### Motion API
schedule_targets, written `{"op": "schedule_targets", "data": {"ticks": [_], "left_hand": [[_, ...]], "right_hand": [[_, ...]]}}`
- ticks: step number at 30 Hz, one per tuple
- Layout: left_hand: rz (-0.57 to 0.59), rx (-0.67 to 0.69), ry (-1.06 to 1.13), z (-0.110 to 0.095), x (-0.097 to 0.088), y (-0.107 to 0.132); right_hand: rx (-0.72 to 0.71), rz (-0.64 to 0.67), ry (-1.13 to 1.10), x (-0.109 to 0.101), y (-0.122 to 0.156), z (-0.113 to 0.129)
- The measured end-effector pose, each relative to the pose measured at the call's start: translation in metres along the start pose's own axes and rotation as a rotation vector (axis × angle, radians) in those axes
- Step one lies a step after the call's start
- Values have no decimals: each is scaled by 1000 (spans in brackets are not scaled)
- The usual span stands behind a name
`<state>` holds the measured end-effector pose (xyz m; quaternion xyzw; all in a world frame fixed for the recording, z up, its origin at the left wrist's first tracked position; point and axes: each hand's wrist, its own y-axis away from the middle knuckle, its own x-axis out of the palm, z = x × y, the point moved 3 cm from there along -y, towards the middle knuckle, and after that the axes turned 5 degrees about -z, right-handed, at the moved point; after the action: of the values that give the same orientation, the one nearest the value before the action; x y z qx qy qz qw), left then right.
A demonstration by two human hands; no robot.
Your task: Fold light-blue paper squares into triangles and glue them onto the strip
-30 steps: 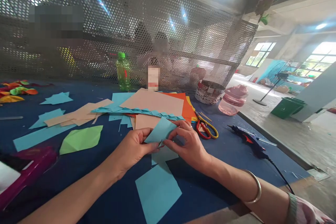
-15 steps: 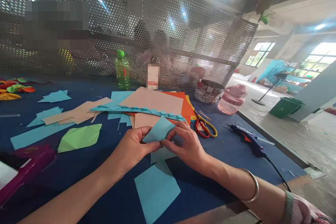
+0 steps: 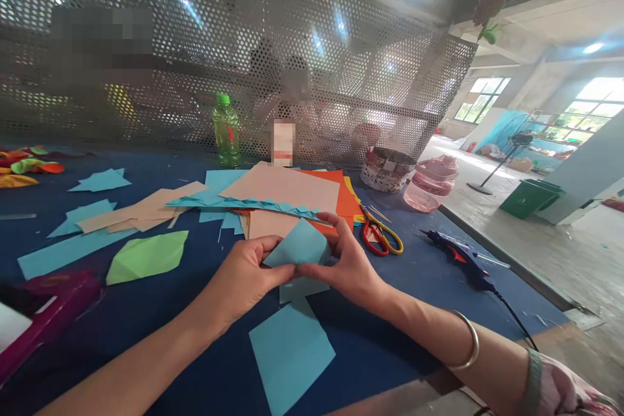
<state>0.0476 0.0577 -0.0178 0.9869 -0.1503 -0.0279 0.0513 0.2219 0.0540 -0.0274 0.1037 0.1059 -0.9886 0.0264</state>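
Blue tabletop [image 3: 121, 318], right hand [image 3: 348, 270] higher on paper [image 3: 298, 248]

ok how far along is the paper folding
Done: a green leaf and a pleated blue strip already look folded. In hand: the left hand and right hand hold a blue piece between them. Left: a blue sheet and the paper stack still lie flat.
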Motion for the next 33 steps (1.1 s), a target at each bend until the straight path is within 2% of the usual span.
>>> {"op": "schedule_targets", "data": {"ticks": [2,4,8,15,20,23,27,33], "left_hand": [[11,1,-16,1,0,1],[10,2,-39,1,0,1],[-2,0,-87,0,0,2],[-63,62,-198,0,-2,3],[-34,60,-93,1,-3,-1],[-27,-7,-18,0,-1,0],[-76,-96,60,-3,2,4],[-71,-72,-14,-3,-1,2]], "right_hand": [[80,64,-52,1,-1,-1],[107,63,-1,1,-1,0],[92,32,123,-1,0,1],[40,15,129,-2,0,1],[30,5,57,-1,3,-1],[25,-3,33,-1,4,1],[13,-10,30,-1,5,2],[6,-1,70,-1,5,1]]}}
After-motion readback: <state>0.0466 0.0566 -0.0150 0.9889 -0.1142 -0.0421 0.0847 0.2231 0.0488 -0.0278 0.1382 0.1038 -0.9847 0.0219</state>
